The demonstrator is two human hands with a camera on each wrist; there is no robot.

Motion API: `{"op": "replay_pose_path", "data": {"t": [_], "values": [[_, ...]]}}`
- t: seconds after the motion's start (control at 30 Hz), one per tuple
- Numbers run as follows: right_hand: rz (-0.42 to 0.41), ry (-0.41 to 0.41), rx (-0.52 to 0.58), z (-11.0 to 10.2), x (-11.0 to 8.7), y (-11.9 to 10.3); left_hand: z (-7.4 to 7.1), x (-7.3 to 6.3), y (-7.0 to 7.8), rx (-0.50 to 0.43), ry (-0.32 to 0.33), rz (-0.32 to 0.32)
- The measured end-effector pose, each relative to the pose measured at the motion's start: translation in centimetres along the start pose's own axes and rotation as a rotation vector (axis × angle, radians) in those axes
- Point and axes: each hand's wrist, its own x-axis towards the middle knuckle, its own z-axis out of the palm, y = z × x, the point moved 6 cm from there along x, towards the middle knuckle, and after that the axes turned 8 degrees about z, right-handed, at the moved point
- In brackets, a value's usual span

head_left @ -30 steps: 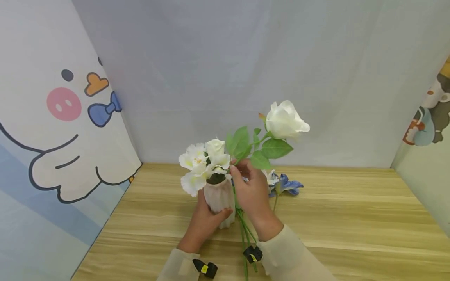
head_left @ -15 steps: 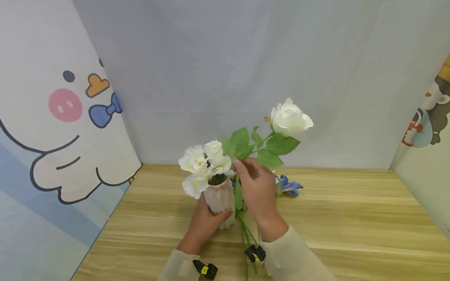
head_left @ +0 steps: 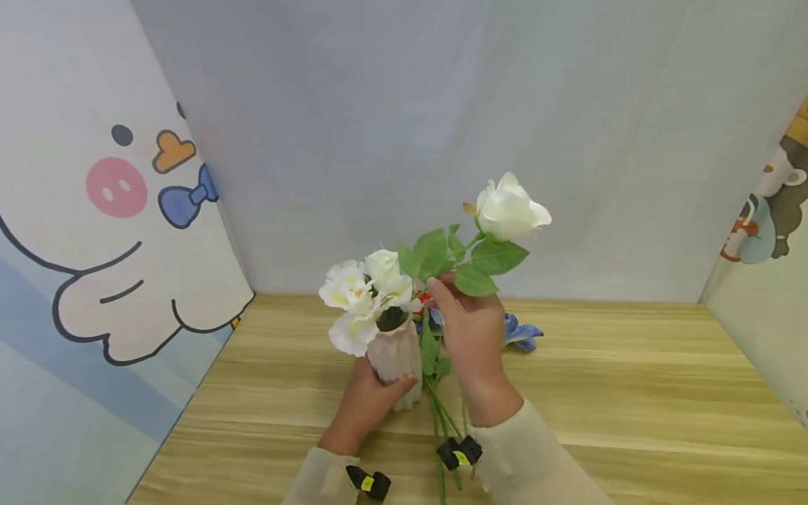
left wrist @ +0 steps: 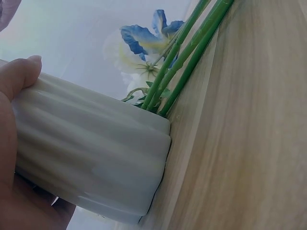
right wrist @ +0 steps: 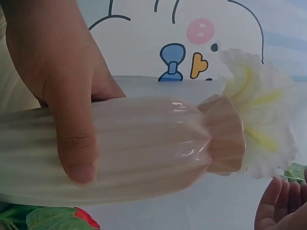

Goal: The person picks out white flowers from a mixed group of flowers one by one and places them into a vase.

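at lower centre, my left hand (head_left: 366, 405) is curled round the vase (head_left: 395, 359), which holds white flowers (head_left: 355, 333). just right of centre, my right hand (head_left: 475, 338) pinches a white rose (head_left: 510, 209) by its stem, bloom higher up. green stems (head_left: 432, 388) lie right of the vase.

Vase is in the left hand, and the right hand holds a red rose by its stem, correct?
Not quite: the rose in the right hand is white, not red, as the head view shows. The left hand does hold the vase.
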Motion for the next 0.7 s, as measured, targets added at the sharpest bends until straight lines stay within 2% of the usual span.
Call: {"op": "replay_pose_path", "data": {"t": [0.43, 0.6, 0.7], "values": [[0.019, 0.024, -0.001, 0.37, 0.79, 0.05, 0.06, 0.06, 0.04, 0.024, -0.011, 0.022], [0.024, -0.005, 0.039, 0.68, 0.84, -0.02, -0.02, 0.02, 0.02, 0.022, -0.011, 0.02], [-0.003, -0.024, 0.04, 0.87, 0.85, -0.22, -0.07, -0.01, 0.13, 0.032, -0.013, 0.023]]}}
